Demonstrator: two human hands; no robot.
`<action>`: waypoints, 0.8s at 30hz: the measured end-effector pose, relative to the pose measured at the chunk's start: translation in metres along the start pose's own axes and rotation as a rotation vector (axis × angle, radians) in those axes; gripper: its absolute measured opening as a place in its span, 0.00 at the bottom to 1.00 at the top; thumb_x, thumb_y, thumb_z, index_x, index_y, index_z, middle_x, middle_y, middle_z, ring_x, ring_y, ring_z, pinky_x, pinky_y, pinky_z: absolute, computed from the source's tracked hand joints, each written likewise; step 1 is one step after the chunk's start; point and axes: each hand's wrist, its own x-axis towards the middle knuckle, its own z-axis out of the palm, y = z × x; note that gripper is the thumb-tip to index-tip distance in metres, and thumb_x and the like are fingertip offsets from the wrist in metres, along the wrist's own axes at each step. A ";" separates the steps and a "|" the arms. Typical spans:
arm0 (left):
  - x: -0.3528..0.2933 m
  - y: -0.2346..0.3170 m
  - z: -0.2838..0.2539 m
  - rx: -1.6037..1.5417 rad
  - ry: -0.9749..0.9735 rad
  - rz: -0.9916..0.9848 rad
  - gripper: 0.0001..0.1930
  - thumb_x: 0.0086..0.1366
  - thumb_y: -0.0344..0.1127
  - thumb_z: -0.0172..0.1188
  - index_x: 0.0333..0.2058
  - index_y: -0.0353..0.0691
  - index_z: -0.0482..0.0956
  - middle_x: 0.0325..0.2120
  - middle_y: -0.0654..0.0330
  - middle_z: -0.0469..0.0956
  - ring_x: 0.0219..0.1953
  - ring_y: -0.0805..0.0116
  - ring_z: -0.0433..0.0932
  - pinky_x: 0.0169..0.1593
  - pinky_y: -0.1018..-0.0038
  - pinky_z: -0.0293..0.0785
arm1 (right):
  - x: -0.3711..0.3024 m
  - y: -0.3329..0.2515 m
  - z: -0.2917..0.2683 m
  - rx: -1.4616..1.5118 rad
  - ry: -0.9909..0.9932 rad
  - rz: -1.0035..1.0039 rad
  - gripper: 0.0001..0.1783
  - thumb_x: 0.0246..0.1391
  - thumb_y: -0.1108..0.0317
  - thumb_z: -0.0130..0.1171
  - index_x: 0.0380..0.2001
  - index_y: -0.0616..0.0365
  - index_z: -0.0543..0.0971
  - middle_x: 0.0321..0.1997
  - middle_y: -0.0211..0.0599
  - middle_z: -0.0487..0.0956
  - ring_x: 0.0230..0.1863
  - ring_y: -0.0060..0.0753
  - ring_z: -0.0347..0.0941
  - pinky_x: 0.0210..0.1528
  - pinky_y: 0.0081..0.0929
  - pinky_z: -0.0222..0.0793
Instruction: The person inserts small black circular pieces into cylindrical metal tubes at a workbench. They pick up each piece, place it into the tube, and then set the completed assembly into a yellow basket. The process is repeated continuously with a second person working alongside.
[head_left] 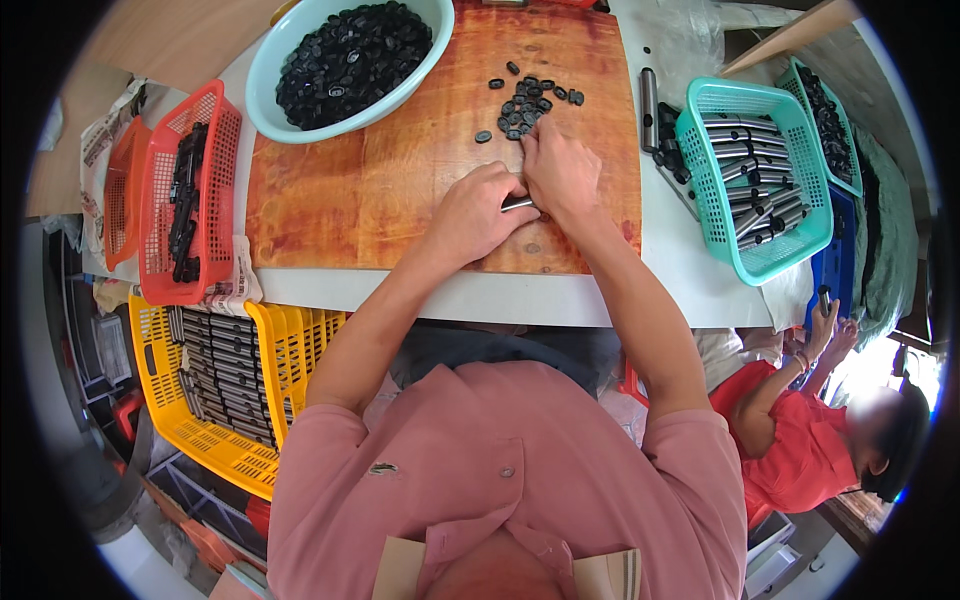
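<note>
My left hand (pixel 474 218) is closed around a short shiny metal tube (pixel 518 203) above the wooden board (pixel 350 215). Most of the tube is hidden by my fingers. Just beyond it, my right hand (pixel 562 172) reaches to the near edge of a loose pile of small oval black plastic caps (pixel 520 112). Its fingertips are drawn together at the pile, and whatever they pinch is hidden. One black cap (pixel 483 136) lies apart, left of the pile.
A pale blue basin (pixel 262 92) of black caps stands far left. Red baskets (pixel 222 190) of black parts are at left, above a yellow crate (pixel 205 440) of stacked tubes. A turquoise basket (pixel 690 135) of tubes stands right. A co-worker in red (pixel 790 450) holds a tube.
</note>
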 end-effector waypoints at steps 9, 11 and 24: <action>0.001 -0.002 -0.001 -0.037 -0.021 -0.002 0.14 0.56 0.36 0.74 0.33 0.32 0.83 0.32 0.51 0.79 0.37 0.50 0.79 0.41 0.60 0.74 | -0.004 -0.005 -0.004 -0.020 -0.021 0.005 0.11 0.66 0.59 0.55 0.38 0.56 0.75 0.28 0.50 0.85 0.30 0.57 0.83 0.33 0.52 0.75; -0.005 -0.002 0.004 -0.035 -0.013 0.000 0.14 0.56 0.36 0.74 0.32 0.32 0.82 0.31 0.51 0.78 0.36 0.49 0.79 0.39 0.60 0.74 | -0.008 -0.006 -0.004 -0.006 -0.027 0.015 0.10 0.66 0.60 0.56 0.38 0.56 0.75 0.28 0.50 0.84 0.28 0.57 0.82 0.32 0.52 0.75; -0.011 0.010 0.008 0.145 0.151 0.092 0.12 0.58 0.35 0.72 0.35 0.33 0.82 0.31 0.54 0.78 0.35 0.52 0.79 0.39 0.63 0.75 | -0.005 -0.003 -0.013 0.352 0.146 0.074 0.14 0.65 0.58 0.58 0.33 0.59 0.80 0.31 0.53 0.84 0.35 0.59 0.82 0.38 0.50 0.75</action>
